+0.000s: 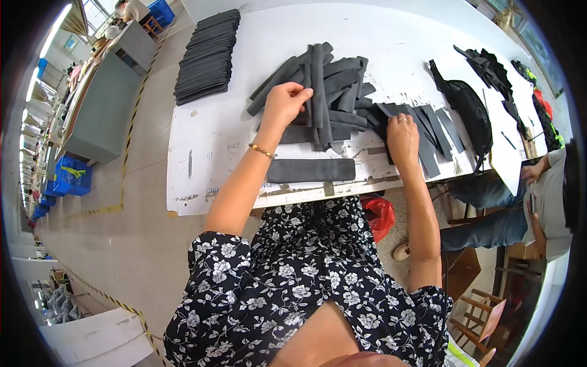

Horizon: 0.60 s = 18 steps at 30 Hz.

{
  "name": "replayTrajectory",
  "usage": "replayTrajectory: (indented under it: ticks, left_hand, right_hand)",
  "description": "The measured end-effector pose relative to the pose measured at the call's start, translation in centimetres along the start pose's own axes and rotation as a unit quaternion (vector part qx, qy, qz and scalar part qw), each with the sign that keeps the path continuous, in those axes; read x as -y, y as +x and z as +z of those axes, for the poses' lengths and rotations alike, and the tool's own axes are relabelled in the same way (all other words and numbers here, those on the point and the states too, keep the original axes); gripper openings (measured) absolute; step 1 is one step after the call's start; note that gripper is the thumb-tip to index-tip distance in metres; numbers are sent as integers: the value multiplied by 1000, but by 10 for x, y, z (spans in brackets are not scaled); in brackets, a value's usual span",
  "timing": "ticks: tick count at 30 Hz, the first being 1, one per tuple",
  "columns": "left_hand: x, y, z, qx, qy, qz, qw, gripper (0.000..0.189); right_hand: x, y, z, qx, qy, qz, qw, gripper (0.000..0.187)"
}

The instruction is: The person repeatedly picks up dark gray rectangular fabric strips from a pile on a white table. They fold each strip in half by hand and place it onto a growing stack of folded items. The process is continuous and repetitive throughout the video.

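My left hand (286,103) pinches the edge of a dark grey fabric strip (317,82), curled lengthwise, on top of a loose heap of similar strips (341,75). To the right, my right hand (403,137) is closed at the fanned-out flat strips (429,133); its fingertips are partly hidden against them. One single strip (312,170) lies flat near the table's front edge, below my left hand. Farther off at the back left stands a neat, tall stack of dark strips (206,55).
The white table (220,124) has worn, stained patches. A black mesh pouch (467,110) and black fabric pieces (490,73) lie at the right. A seated person (548,197) is at the right side. Beneath the table edge hangs a red plastic bag (379,218).
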State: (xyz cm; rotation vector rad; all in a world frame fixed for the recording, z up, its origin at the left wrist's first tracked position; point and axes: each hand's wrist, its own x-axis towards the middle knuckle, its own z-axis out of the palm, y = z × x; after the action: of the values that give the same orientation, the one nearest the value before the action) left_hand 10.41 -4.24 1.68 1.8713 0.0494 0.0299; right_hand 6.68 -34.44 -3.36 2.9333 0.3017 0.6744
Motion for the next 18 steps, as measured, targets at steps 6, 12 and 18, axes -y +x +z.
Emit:
replayTrajectory:
  ticks: [6,12,18]
  left_hand:
    - [-3,-32,-23,10,-248,-10,969,23]
    - [2,-44,-30,4,-336,-48,940,10]
    - [4,-57,-27,59,-516,-68,852,15]
  right_hand:
    - [-3,11,-54,-282,275,102,914,19]
    - [50,-6,-97,-104,545,79,828,28]
    - [84,-23,-108,-70,501,-47,861,30]
